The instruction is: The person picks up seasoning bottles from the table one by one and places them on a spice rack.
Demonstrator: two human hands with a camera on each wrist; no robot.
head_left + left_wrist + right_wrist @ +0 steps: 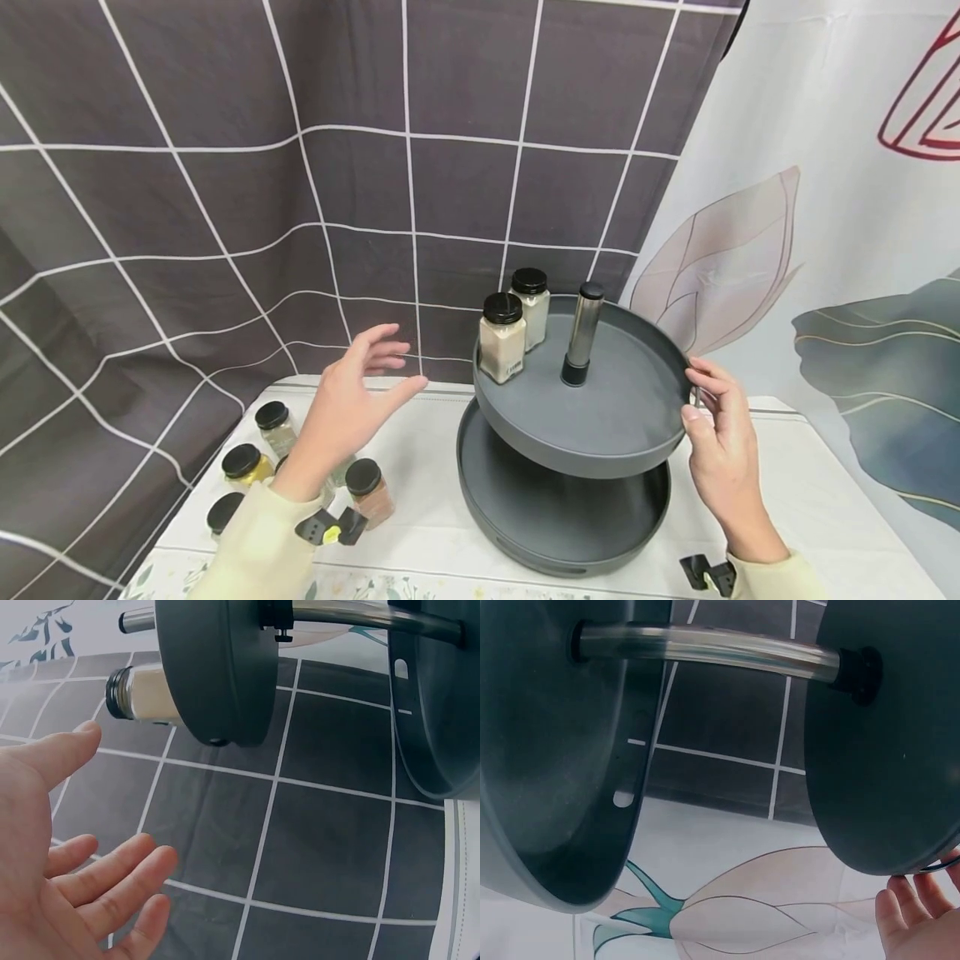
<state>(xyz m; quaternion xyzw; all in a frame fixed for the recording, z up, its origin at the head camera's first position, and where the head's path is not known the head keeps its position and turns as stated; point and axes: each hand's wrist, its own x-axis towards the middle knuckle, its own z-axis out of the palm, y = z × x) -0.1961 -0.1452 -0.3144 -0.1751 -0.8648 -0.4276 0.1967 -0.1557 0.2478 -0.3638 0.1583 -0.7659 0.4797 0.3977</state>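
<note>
A dark grey two-tier round tray stands on the table, its upper tier (622,417) above a lower tier (555,533) on a metal post (583,333). Two square glass jars with black lids, the nearer jar (502,340) and the farther jar (531,308), stand on the upper tier's left side, holding pale contents. My right hand (723,450) holds the right rim of that tier; a small dark loop shows by the fingertips (904,896). To the left, my left hand (352,408) hovers with spread fingers, apart from the tray and holding nothing.
Several black-lidded jars stand on the left of the table, partly hidden by the left forearm, among them a yellow jar (247,467) and a pinkish-brown jar (370,492). A dark gridded curtain (465,192) hangs behind the white tablecloth (420,467).
</note>
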